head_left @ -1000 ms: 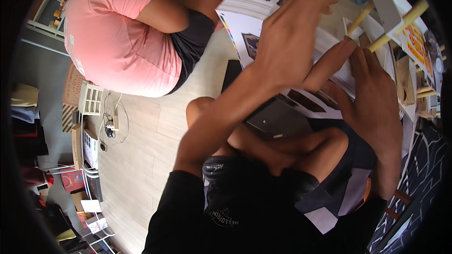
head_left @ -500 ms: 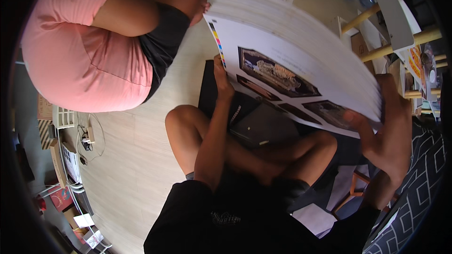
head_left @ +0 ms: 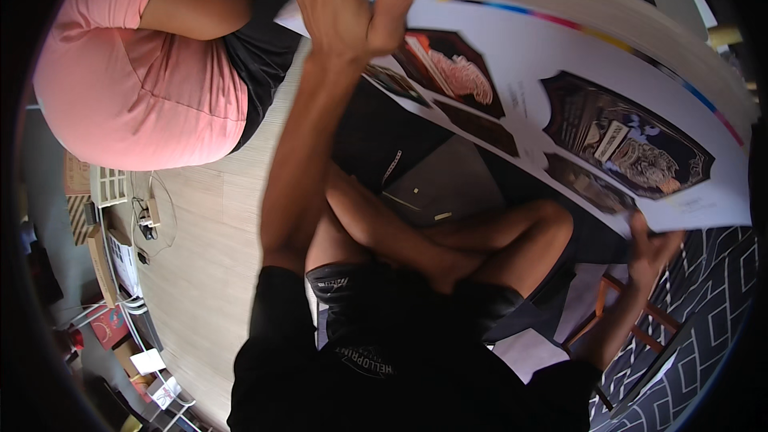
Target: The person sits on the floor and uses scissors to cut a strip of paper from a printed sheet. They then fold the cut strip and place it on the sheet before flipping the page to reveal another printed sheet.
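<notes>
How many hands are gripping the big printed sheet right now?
2. The left hand grips the printed sheet at its upper left edge; the right hand holds its lower right corner. The nearby person in pink shows no hand on it.

The left arm is stretched up and forward, its left hand closed with fingers curled over and thumb pressed; the right arm is bent outward, its right hand raised, pinched shut.
</notes>
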### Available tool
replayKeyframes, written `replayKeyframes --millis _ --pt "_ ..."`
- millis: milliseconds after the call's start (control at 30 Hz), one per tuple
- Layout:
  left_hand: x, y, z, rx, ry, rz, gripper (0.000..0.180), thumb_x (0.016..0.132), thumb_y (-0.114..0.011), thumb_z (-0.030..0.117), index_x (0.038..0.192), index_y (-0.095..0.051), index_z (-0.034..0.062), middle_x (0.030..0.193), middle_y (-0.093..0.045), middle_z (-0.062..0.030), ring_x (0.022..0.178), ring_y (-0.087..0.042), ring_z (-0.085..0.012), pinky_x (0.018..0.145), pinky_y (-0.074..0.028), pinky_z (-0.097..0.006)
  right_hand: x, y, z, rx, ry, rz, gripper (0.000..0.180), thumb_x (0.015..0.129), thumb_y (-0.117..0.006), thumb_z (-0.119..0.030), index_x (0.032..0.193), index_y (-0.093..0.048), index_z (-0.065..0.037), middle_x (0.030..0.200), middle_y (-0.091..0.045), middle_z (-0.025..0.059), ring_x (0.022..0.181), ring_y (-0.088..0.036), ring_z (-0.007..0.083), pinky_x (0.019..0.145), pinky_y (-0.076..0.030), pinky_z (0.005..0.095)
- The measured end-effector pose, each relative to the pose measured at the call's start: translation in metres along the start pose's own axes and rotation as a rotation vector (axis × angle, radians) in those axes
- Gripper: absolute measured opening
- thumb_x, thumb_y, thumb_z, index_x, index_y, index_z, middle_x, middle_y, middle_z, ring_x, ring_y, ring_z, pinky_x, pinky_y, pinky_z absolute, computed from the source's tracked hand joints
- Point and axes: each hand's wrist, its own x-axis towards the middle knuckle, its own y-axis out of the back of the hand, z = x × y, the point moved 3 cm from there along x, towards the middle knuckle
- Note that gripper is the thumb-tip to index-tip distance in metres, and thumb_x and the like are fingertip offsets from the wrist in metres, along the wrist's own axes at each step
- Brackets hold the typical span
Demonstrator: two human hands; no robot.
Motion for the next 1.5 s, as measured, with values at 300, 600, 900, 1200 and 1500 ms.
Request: replayKeyframes --millis 300,600,900,1200,1500 --pt "0.036 -0.099 -0.014 0.534 0.051 -0.855 0.073 0.091 -0.046 0.064 0.119 -0.051 -0.0029 0.076 -0.067 -0.0273 0.073 -0.069 -0.0419 0.064 -0.054 -0.046 -0.007 -0.177 0.124 0.742 -0.372 0.136 0.041 0.085 -0.075 -0.011 0.119 -0.057 0.004 0.106 -0.065 0.0079 0.093 -0.059 0.013 0.084 -0.047 0.0277" --pt "-0.075 -0.166 -0.127 0.485 0.32 -1.106 0.086 0.091 -0.039 0.07 0.128 -0.043 -0.0075 0.088 -0.067 -0.0326 0.087 -0.067 -0.0454 0.079 -0.052 -0.051 0.016 -0.241 0.182 0.795 -0.666 -0.059 0.033 0.087 -0.074 -0.015 0.11 -0.061 0.004 0.098 -0.067 0.0092 0.084 -0.061 0.0127 0.076 -0.05 0.0277" --pt "-0.15 -0.223 -0.186 0.505 0.459 -1.214 0.095 0.086 -0.032 0.079 0.12 -0.046 -0.0086 0.077 -0.068 -0.0245 0.078 -0.07 -0.0372 0.073 -0.054 -0.047 0.028 -0.269 0.221 0.74 -0.92 -0.217 0.049 0.087 -0.074 -0.027 0.118 -0.059 0.009 0.108 -0.066 0.0144 0.094 -0.063 0.0179 0.085 -0.049 0.0308" --pt "-0.181 -0.236 -0.201 0.514 0.478 -1.281 0.1 0.085 -0.031 0.081 0.129 -0.045 -0.0083 0.089 -0.07 -0.0248 0.088 -0.07 -0.0361 0.079 -0.054 -0.046 0.042 -0.24 0.142 -0.462 -0.406 -0.127 0.051 0.078 -0.08 -0.038 0.106 -0.065 0.002 0.091 -0.066 0.0151 0.076 -0.064 0.0288 0.068 -0.051 0.038" --pt "-0.175 -0.237 -0.192 0.442 0.544 -1.355 0.103 0.089 -0.031 0.073 0.143 -0.028 -0.0144 0.104 -0.067 -0.0282 0.099 -0.066 -0.0382 0.086 -0.052 -0.045 -0.13 -0.369 0.014 -0.232 0.219 -0.921 0.025 0.073 -0.069 -0.018 0.095 -0.064 -0.006 0.106 -0.058 0.0132 0.106 -0.053 0.0295 0.09 -0.041 0.0458"
